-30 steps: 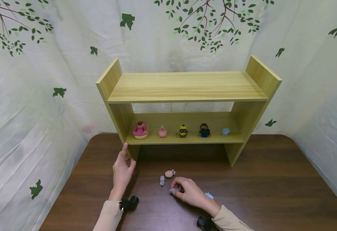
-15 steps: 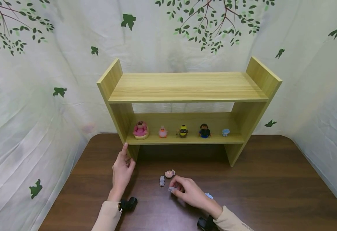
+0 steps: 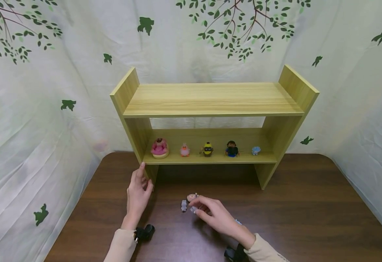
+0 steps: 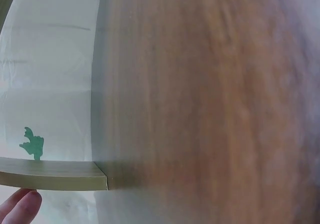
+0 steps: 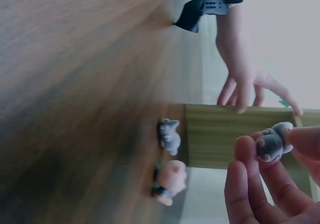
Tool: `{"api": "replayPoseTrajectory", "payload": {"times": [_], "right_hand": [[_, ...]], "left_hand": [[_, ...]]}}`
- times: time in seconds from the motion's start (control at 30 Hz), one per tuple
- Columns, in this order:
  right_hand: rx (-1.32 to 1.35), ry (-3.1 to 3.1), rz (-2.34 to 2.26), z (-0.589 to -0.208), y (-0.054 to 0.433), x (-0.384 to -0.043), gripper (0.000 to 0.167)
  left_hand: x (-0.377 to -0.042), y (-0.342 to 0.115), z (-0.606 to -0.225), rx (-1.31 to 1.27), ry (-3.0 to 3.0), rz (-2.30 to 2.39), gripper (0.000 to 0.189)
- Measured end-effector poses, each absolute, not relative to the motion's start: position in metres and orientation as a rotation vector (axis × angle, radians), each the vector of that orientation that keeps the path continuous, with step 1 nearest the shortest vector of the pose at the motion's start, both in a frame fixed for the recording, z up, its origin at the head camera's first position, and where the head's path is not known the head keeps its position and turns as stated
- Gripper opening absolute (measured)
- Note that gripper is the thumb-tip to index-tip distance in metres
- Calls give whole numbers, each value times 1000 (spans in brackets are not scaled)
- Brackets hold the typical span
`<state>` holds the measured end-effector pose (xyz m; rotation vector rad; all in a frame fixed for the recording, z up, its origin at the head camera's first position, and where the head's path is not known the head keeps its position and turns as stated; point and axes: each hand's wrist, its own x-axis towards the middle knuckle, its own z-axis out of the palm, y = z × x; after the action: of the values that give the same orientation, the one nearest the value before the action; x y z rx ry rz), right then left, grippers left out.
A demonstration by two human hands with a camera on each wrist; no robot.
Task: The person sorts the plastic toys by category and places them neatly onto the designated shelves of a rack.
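Note:
My right hand [image 3: 215, 216] pinches a small grey animal figurine [image 5: 272, 143] between thumb and fingers, above the brown table. Just left of that hand, in the head view, a second grey figurine [image 3: 183, 206] lies on the table. Beside it is a pink-faced figurine [image 3: 191, 197], partly covered by the right fingers; both also show in the right wrist view. My left hand [image 3: 138, 193] touches the left side panel of the wooden shelf [image 3: 214, 98], index finger extended up to the middle board's corner. A pale blue piece [image 3: 238, 221] peeks out behind the right wrist.
On the shelf's middle board stand a pink bear figurine [image 3: 159, 149], a small pink figurine [image 3: 184, 150], a yellow-and-black one [image 3: 207, 149], a dark-haired one [image 3: 231, 149] and a little blue one [image 3: 255, 150]. A white leaf-print curtain [image 3: 79, 80] hangs behind the table [image 3: 309, 211].
My right hand has raised the grey figurine slightly off the table and shifted up toward the pink-faced figurine, now partly covering it. The left hand stays at the shelf's side.

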<state>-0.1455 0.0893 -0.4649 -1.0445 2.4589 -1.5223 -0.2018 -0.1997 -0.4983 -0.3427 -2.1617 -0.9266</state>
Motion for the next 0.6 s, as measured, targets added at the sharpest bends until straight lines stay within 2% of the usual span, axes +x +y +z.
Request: {"api": "replayPoseTrajectory", "payload": {"times": [0.6], "right_hand": [[-1084, 2453, -1732, -427, 91, -148, 24]], "left_hand": [[-205, -198, -492, -377, -2136, -866, 88]]}}
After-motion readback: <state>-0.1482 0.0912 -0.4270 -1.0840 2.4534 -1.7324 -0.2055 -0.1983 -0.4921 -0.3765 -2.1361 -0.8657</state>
